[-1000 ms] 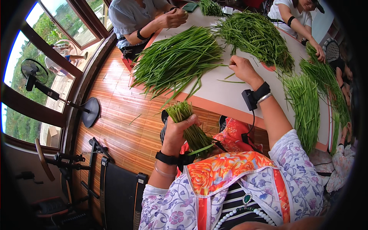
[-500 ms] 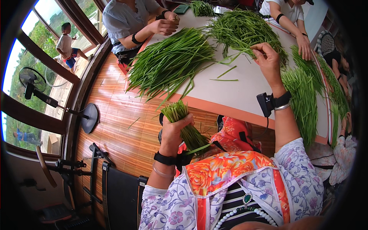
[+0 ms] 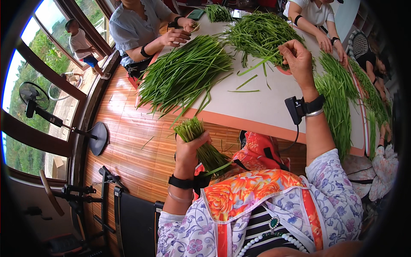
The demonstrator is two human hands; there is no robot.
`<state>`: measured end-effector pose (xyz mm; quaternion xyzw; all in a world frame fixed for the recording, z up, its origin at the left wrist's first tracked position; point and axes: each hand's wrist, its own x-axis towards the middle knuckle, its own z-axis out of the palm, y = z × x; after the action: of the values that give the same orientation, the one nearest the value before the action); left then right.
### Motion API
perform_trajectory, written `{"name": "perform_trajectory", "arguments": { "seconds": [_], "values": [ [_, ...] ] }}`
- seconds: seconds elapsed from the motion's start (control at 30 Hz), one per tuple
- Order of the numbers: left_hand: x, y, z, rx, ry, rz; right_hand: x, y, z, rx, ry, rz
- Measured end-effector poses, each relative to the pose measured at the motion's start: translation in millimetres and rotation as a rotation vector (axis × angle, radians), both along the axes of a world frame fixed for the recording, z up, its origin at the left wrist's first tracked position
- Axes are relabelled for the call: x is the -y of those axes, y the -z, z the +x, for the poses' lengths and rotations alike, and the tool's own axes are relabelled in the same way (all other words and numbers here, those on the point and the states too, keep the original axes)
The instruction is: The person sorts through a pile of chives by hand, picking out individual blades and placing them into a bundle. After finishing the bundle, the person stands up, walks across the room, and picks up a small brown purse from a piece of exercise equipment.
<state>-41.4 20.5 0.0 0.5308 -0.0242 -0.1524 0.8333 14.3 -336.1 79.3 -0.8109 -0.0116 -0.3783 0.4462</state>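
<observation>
green blade now in right hand

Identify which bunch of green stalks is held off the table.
The narrow bunch clasped in the person's left hand; the big leafy heaps, by contrast, lie spread on the table.

Black pedestal fan, glossy wooden floor, brown-framed windows

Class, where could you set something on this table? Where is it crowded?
Bare: the table in front, between the left leaf heap and right hand, nearer than loose leaves. Crowded: under the far leaf heap and right leaf heap.
</observation>
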Motion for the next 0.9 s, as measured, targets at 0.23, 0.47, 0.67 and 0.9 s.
{"name": "perform_trajectory", "arguments": {
  "seconds": [0.23,0.47,0.67,0.9],
  "values": [
    [-6.3,-36.5,0.3,0.146,0.007,-0.001,-99.9,-23.6,-33.7,-0.131,-0.682,-0.194],
    [-5.2,-11.6,-9.9,0.001,0.154,-0.059,-163.0,10.6,-43.7,-0.313,-0.854,-0.005],
    [-3.6,-5.0,-10.9,0.028,0.221,-0.155,-166.7,36.7,-42.9,-0.426,-0.886,0.191],
    [-5.4,2.2,-7.1,-0.017,0.142,-0.122,-173.1,42.0,-40.5,-0.294,-0.812,0.139]
  ]
}}
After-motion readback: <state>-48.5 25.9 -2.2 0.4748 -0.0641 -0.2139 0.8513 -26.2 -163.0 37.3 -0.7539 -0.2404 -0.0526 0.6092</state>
